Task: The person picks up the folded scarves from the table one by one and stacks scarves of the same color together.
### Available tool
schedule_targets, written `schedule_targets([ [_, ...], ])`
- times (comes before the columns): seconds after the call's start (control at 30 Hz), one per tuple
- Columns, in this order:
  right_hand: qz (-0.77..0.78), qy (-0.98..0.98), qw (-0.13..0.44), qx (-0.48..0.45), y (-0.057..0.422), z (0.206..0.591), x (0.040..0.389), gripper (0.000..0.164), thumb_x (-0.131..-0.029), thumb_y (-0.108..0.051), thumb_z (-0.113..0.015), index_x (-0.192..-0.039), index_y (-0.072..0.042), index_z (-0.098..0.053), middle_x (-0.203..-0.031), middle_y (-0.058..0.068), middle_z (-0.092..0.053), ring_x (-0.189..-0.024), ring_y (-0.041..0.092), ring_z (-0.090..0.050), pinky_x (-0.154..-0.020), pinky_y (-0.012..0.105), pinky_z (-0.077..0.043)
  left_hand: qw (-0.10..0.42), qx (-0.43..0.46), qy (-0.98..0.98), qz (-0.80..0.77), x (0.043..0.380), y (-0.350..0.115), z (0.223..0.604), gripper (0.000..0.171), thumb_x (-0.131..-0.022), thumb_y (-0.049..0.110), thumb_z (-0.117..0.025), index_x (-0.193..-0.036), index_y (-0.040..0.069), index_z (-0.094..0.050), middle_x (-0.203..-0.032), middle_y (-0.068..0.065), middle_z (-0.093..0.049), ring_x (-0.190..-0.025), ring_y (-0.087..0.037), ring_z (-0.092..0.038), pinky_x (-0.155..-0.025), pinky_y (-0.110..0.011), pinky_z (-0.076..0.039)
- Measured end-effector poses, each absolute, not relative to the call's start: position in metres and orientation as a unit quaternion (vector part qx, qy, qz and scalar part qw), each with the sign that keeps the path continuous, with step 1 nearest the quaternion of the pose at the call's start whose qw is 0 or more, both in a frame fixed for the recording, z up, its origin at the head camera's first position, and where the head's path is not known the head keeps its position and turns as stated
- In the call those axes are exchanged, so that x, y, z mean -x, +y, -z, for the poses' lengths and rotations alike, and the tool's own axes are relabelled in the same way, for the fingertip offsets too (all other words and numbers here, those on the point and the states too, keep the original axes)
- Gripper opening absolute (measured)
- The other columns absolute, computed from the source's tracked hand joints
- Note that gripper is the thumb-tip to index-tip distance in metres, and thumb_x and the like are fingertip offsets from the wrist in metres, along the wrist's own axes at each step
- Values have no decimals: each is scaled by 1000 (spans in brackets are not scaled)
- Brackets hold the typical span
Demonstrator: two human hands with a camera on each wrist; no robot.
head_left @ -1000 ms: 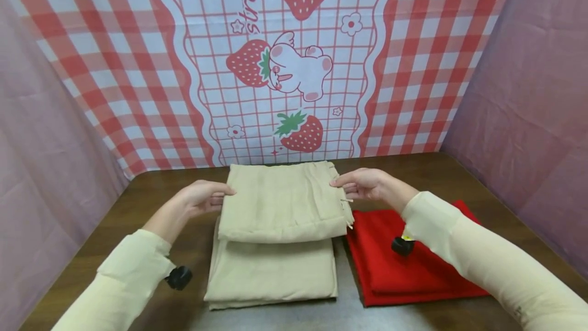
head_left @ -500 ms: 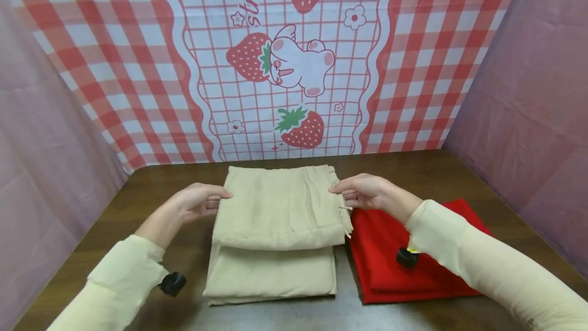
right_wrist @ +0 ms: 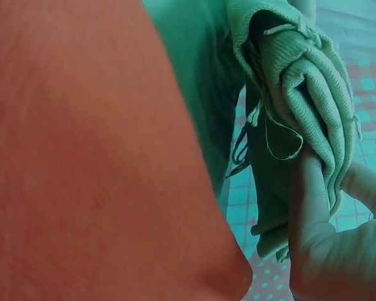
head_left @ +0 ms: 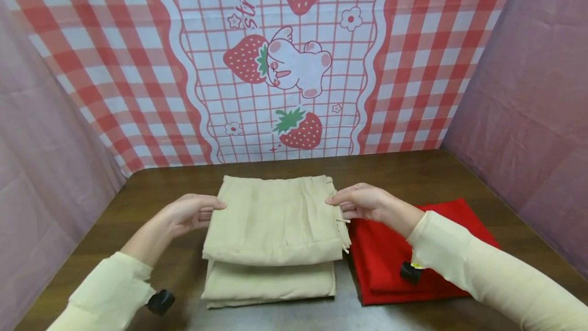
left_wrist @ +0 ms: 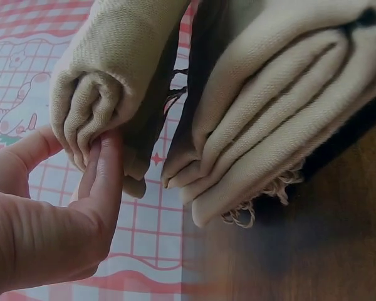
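Note:
A folded beige scarf (head_left: 275,218) with a fringed right edge is held over a second folded beige cloth (head_left: 271,286) on the table. My left hand (head_left: 190,213) pinches the scarf's left edge between thumb and fingers, and my right hand (head_left: 365,202) pinches its right edge. In the left wrist view a gap separates the rolled layers of the held scarf (left_wrist: 106,81) from the stacked folds of the cloth (left_wrist: 282,113), which also shows some fringe. Loose threads hang from the scarf (right_wrist: 319,94) in the right wrist view, where the fingers grip its layers.
A folded red cloth (head_left: 386,264) lies right of the beige ones, partly under my right forearm. The wooden table (head_left: 151,188) meets a strawberry-print checked backdrop (head_left: 294,65) behind, with pink curtains (head_left: 519,91) at both sides.
Both hands have moved the held scarf toward me and a little to the left. It now covers more of the lower beige cloth. The red cloth stays in place.

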State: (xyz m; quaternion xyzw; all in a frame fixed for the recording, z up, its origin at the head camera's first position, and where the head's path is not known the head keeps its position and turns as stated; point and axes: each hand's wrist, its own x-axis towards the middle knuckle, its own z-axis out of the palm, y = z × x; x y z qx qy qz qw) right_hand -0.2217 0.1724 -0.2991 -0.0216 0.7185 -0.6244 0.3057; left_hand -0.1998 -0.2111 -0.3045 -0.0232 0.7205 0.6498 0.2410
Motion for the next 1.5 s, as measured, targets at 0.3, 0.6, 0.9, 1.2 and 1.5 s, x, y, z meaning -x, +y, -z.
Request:
schedule_targets([
  [0.3,616,726,302,39,168,304,214,47,-94,-15,-61,-130,14,-53,-86,-8,-71,-82,3,-66,-83,24,-60,236,13,723,-649,189,-217,306,18,-95,17,-61,-109,6,-63,-92,9,-72,-89,-4,-69,-83,-25,-58],
  [0.6,619,722,305,42,165,305,210,40,-94,-14,-61,-124,13,-58,-88,-6,-72,-85,7,-69,-86,28,-60,232,21,730,-642,177,-222,310,57,-96,18,-60,-138,-14,-38,-96,9,-69,-89,-3,-68,-83,-24,-58],
  [0.9,611,725,316,40,167,309,202,23,-94,-18,-64,-107,-1,-71,-87,-6,-73,-83,8,-69,-84,27,-60,243,25,739,-628,166,-228,317,79,-96,20,-59,-148,-18,-14,-116,-4,-69,-95,-5,-68,-89,-28,-58],
  [1.2,596,737,317,31,169,313,196,33,-93,-21,-66,-116,3,-67,-90,-5,-72,-85,10,-69,-88,30,-59,250,25,725,-641,162,-228,323,83,-95,20,-62,-148,-19,-10,-106,5,-71,-92,-4,-70,-88,-29,-58],
  [1.5,593,737,324,27,172,321,191,23,-93,-21,-66,-105,-3,-73,-88,-4,-74,-83,11,-69,-87,30,-60,254,12,703,-664,157,-227,334,78,-96,16,-60,-146,-20,-12,-91,11,-72,-87,-3,-70,-82,-24,-57],
])
